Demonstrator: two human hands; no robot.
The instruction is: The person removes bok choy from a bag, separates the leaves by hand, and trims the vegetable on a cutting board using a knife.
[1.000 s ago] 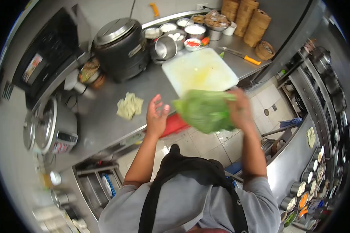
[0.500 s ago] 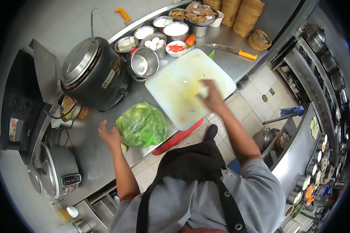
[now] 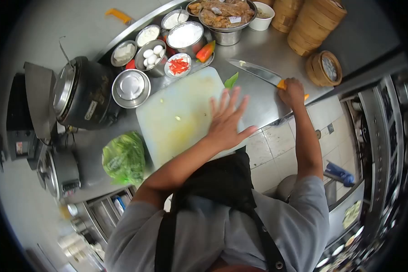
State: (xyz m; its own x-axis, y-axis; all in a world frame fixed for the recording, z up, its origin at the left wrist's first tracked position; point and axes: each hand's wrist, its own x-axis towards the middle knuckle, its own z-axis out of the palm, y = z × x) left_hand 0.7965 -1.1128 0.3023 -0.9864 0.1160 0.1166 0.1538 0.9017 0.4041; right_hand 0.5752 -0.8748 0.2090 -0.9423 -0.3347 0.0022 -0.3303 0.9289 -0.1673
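Observation:
My right hand [image 3: 292, 94] is closed around the orange handle of a kitchen knife [image 3: 257, 71], whose blade lies on the steel counter pointing to the upper left. Over the right part of a white cutting board [image 3: 177, 109] is my left hand [image 3: 227, 120], fingers spread and holding nothing. Whether its palm touches the board I cannot tell. Small scraps and a yellowish stain mark the board. A green leaf [image 3: 231, 80] lies just beyond its upper right edge. Left of the board sits a clear plastic bag of leafy greens [image 3: 123, 157].
Behind the board stand a bowl of eggs [image 3: 153, 55], a bowl of sliced red pepper [image 3: 178, 65], a pepper piece [image 3: 206, 51] and bowls of white powder [image 3: 186, 35]. Bamboo steamers [image 3: 324, 68] stand right; a black pot [image 3: 84, 95] and a rice cooker [image 3: 61, 172] stand left.
My right hand has moved from the board to the knife handle and gripped it. My left hand has left the bag's side and come over the board. The view has shifted.

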